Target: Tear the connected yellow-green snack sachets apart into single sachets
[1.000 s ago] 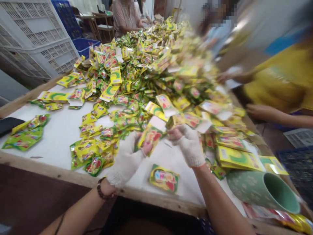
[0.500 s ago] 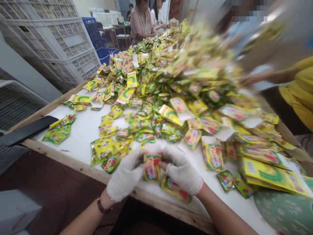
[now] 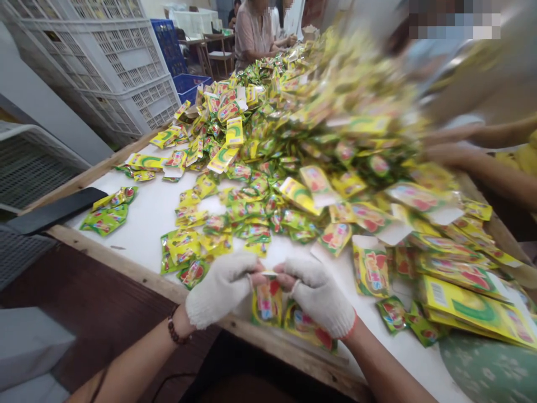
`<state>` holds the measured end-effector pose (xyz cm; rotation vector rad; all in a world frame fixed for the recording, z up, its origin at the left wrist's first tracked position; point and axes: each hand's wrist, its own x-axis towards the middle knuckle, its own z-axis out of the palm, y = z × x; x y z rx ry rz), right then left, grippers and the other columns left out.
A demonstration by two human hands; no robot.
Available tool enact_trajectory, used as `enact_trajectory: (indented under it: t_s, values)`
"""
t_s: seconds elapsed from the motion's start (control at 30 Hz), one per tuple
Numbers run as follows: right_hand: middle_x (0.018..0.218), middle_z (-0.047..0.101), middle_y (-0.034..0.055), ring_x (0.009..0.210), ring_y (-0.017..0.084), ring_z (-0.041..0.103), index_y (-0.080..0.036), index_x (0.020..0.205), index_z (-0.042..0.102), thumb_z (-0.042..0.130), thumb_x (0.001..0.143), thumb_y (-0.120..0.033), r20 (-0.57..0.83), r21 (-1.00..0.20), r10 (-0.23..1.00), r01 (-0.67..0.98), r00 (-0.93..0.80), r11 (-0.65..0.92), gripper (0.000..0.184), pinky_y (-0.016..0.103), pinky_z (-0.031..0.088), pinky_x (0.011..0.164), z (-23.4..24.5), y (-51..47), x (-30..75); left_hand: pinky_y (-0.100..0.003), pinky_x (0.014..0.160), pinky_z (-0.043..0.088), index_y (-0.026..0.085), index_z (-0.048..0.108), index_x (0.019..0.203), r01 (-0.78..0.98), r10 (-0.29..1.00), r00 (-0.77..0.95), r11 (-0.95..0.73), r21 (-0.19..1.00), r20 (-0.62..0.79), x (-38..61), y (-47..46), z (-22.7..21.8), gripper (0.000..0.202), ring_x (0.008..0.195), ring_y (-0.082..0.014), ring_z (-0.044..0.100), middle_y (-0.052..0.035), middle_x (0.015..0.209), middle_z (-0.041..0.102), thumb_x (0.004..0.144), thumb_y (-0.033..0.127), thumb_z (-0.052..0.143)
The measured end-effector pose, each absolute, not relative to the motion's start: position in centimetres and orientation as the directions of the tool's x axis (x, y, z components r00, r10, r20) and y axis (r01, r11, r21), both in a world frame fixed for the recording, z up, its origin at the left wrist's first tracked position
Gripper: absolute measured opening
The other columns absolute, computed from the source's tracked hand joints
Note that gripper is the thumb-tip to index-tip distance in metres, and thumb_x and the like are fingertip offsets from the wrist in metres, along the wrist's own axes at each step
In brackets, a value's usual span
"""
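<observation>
- Our gloved left hand (image 3: 224, 291) pinches the upright box (image 3: 267, 305) by its upper edge, on the nine o'clock side.
- Our gloved right hand (image 3: 319, 294) pinches the same edge at three o'clock.
- We have this box at six o'clock in our view.
- From it, another box (image 3: 308, 326) lies at four, flat boxes (image 3: 470, 310) at three, sachets (image 3: 180, 249) at ten.

Right hand (image 3: 316, 291), apart from the carton (image 3: 267, 303) a second ago, now joins left hand (image 3: 224, 290) at its top edge. Carton has come closer to bench's (image 3: 113, 266) near rim, tilt straightened.
</observation>
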<state>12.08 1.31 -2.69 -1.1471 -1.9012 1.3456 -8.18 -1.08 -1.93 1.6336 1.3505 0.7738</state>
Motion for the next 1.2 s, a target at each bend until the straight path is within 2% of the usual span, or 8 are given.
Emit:
enact_trajectory:
  t_s: [0.13, 0.33, 0.43, 0.6, 0.73, 0.87, 1.0, 1.2]
  values:
    - [0.067, 0.060, -0.0013, 0.065, 0.014, 0.053, -0.020, 0.070, 0.065, 0.052, 0.089, -0.030, -0.061, -0.946, 0.879, 0.309, -0.473, 0.101, 0.024, 0.025, 0.040, 0.060, -1.8, 1.3, 11.9, -0.023, 0.063, 0.041, 0.018, 0.067, 0.074, 0.399, 0.967, 0.198, 0.072, 0.914, -0.163, -8.1, -0.7, -1.3, 0.020, 0.067, -0.0141, 0.054, 0.0005, 0.069, 0.062, 0.082, 0.034, 0.058]
    - [0.066, 0.059, -0.0023, 0.064, 0.013, 0.052, -0.018, 0.072, 0.064, 0.057, 0.082, -0.023, -0.111, -0.954, 0.903, 0.299, -0.415, 0.021, 0.013, 0.022, 0.041, 0.058, -1.5, 1.3, 11.8, -0.022, 0.056, 0.038, 0.014, 0.066, 0.074, 0.298, 0.940, 0.183, 0.226, 0.927, -0.288, -7.9, -0.1, -0.9, 0.020, 0.058, -0.0114, 0.048, 0.0012, 0.063, 0.059, 0.075, 0.034, 0.063]
    - [0.066, 0.060, -0.0015, 0.065, 0.013, 0.054, -0.017, 0.070, 0.064, 0.056, 0.085, -0.023, -0.069, -0.940, 0.867, 0.324, -0.494, 0.111, 0.018, 0.022, 0.042, 0.061, -1.4, 1.4, 12.5, -0.021, 0.057, 0.038, 0.015, 0.066, 0.073, 0.421, 0.947, 0.243, 0.092, 0.902, -0.210, -8.0, -0.6, -0.7, 0.022, 0.060, -0.0106, 0.048, 0.0023, 0.062, 0.054, 0.083, 0.031, 0.056]
    - [0.067, 0.059, -0.0002, 0.063, 0.012, 0.055, -0.017, 0.074, 0.068, 0.054, 0.087, -0.023, -0.001, -0.869, 0.701, 0.348, -0.713, 0.352, 0.020, 0.023, 0.043, 0.060, -1.1, 1.4, 14.1, -0.022, 0.067, 0.044, 0.017, 0.068, 0.076, 0.497, 0.925, 0.358, -0.307, 0.811, 0.130, -8.0, -1.7, -1.0, 0.020, 0.070, -0.0123, 0.055, -0.0013, 0.072, 0.060, 0.088, 0.024, 0.054]
    - [0.075, 0.065, 0.0021, 0.066, 0.014, 0.059, -0.018, 0.082, 0.070, 0.053, 0.087, -0.027, -0.100, -0.870, 0.678, 0.395, -0.728, 0.295, 0.020, 0.024, 0.046, 0.060, -0.9, 1.6, 14.8, -0.024, 0.075, 0.048, 0.019, 0.068, 0.084, 0.470, 0.869, 0.441, -0.436, 0.767, 0.224, -7.6, -2.1, -2.1, 0.013, 0.080, -0.0139, 0.060, -0.0039, 0.085, 0.065, 0.086, 0.018, 0.056]
    - [0.079, 0.066, 0.0025, 0.066, 0.016, 0.060, -0.018, 0.098, 0.067, 0.063, 0.075, -0.025, -0.295, -0.735, 0.790, 0.656, -0.537, 0.171, 0.024, 0.024, 0.044, 0.057, -0.5, 2.2, 16.2, -0.026, 0.079, 0.050, 0.018, 0.066, 0.092, 0.459, 0.947, 0.308, -0.230, 0.858, 0.089, -7.4, -2.0, -3.1, 0.011, 0.084, -0.0146, 0.062, -0.0033, 0.089, 0.066, 0.086, 0.019, 0.056]
    - [0.061, 0.057, -0.0035, 0.055, 0.012, 0.048, -0.021, 0.075, 0.063, 0.065, 0.065, -0.017, -0.517, -0.508, 0.710, 0.839, -0.478, 0.195, 0.011, 0.023, 0.029, 0.048, 0.1, 2.3, 17.1, -0.031, 0.080, 0.052, 0.018, 0.064, 0.100, 0.426, 0.993, 0.116, -0.022, 0.904, -0.030, -8.2, -0.7, -2.9, 0.020, 0.087, -0.0179, 0.063, -0.0044, 0.095, 0.068, 0.086, 0.027, 0.054]
    - [0.060, 0.047, -0.0059, 0.056, 0.009, 0.037, -0.019, 0.064, 0.057, 0.072, 0.057, -0.019, -0.512, -0.560, 0.569, 0.753, -0.643, 0.347, 0.016, 0.022, 0.025, 0.049, 0.2, 1.9, 16.4, -0.035, 0.095, 0.048, 0.018, 0.063, 0.111, 0.483, 0.992, 0.127, -0.072, 0.873, 0.012, -7.5, 2.1, -2.3, 0.031, 0.103, -0.0203, 0.063, -0.0059, 0.110, 0.069, 0.082, 0.022, 0.051]
